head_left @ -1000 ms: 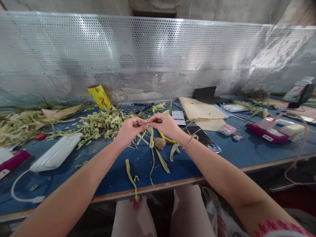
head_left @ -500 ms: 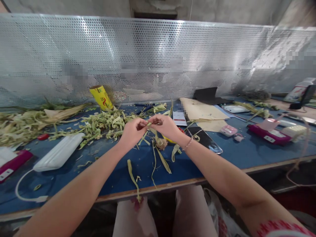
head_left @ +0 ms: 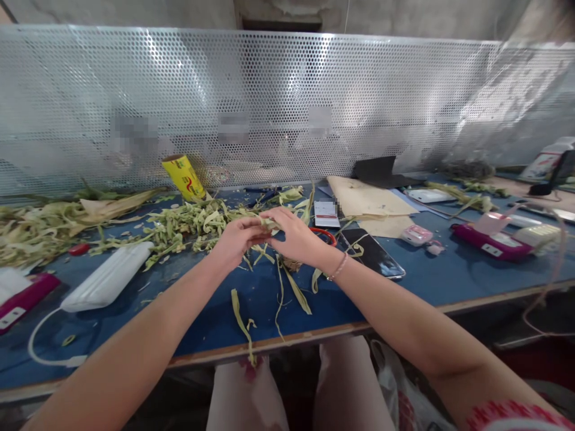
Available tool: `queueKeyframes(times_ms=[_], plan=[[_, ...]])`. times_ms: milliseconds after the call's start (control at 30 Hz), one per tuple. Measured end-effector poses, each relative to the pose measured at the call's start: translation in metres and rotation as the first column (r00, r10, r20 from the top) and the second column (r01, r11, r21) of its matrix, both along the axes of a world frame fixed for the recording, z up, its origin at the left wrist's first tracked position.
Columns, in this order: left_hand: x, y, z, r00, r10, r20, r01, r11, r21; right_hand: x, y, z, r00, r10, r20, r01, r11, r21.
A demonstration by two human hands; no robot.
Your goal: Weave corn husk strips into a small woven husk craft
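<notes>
**Head view: both hands pinching a leaf strip over the blue bench**

Head camera looks down on a blue worktable (head_left: 404, 281) backed by a perforated metal screen (head_left: 287, 102). My left hand (head_left: 236, 239) and right hand (head_left: 296, 236) meet just above the table, fingertips closed together on a pale green leaf strip (head_left: 269, 224). Both sets of fingers are drawn in tight, nearly shut, with only the strip between them. How much of it sits inside the grip I cannot tell; the knuckles cover it.

Loose strips (head_left: 287, 284) trail down below the hands onto the table, and a small brown tuft (head_left: 291, 263) lies just under the right wrist. One strip (head_left: 240, 320) hangs over the near edge.

Judgement: the step in hand looks like splitting or folding the strip between the fingertips. The next move would call for a steady pinch on one side while the other pulls, gently, since the material looks thin and likely to tear off-line.

Around: heap of green trimmings (head_left: 188, 224) to the left, yellow roll (head_left: 185, 178) behind it, white case (head_left: 108, 276), dark phone (head_left: 371, 252) just beside the right forearm, red-handled scissors (head_left: 324, 234) partly hidden.
</notes>
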State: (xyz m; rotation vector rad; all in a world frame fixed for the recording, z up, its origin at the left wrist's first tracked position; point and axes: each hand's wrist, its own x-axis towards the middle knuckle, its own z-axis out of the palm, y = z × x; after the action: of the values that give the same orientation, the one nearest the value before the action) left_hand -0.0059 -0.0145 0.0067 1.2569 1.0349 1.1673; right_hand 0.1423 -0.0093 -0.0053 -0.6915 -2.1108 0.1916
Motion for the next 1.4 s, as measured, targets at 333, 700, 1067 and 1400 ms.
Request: queueKeyframes(times_ms=[333,700,1067,1400], plan=[[-0.001,0.001,-0.002,0.996,-0.071,0.061,0.07,0.997,0.014,0.001,0.003,0.001,0.999,-0.018,0.036,0.016,0.999,0.042],[-0.003,0.002,0.001,0.998,-0.054,0.037,0.053,0.998,0.027,0.004,0.004,0.002,0.999,0.022,-0.049,-0.022,1.0,0.005],[-0.021,0.024,0.0,0.947,0.313,0.079,-0.32,0.941,0.109,0.043,0.036,0.01,0.914,-0.391,0.11,0.404,0.841,-0.361],[-0.027,0.03,-0.001,0.859,0.421,0.292,-0.409,0.906,-0.104,0.042,0.031,-0.007,0.611,-0.242,0.754,0.59,0.774,-0.23]])
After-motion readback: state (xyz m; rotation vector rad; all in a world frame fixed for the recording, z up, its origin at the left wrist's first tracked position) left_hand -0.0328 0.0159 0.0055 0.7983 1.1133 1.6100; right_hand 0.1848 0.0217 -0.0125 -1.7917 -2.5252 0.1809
